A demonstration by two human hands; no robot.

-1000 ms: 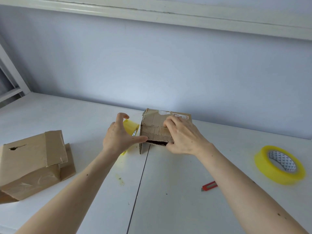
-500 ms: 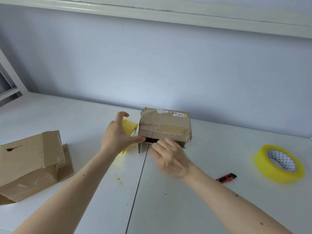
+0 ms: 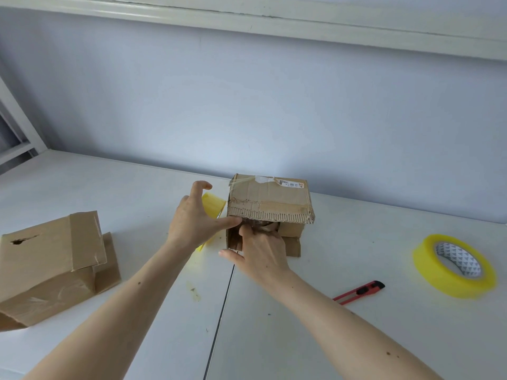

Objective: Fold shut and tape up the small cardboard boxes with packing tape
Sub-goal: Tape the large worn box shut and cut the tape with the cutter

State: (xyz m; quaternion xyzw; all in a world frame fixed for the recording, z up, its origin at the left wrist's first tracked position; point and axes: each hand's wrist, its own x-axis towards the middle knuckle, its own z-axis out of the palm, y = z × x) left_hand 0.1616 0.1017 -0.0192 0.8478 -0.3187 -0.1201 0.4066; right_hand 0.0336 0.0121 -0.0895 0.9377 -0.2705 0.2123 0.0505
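- The white table (image 3: 356, 338) fills my lower view, a dark seam running down its middle toward me; a pale wall rises behind it
- At my far left sits a pile of brown cardboard boxes (image 3: 49, 267), the top one with a torn hole and a loose flap; it lies well apart from both hands
- The small box (image 3: 270, 200) I am working on stands at the centre near the wall; its near side is open, the top flap juts forward with its corrugated edge toward me, and a torn label shows on top
- A large yellow tape roll (image 3: 454, 266) lies flat at the right, well apart from the box
- My left hand (image 3: 194, 219) is at the box's left corner; its thumb presses under the flap edge, the fingers (image 3: 201, 186) straight and spread over a second yellow tape roll (image 3: 213, 205) just beside the box
- My right hand (image 3: 260, 253) reaches into the open front, fingertips hidden inside; I cannot tell whether they grasp anything
- A red utility knife (image 3: 359, 292) lies on the table between my right forearm and the large roll
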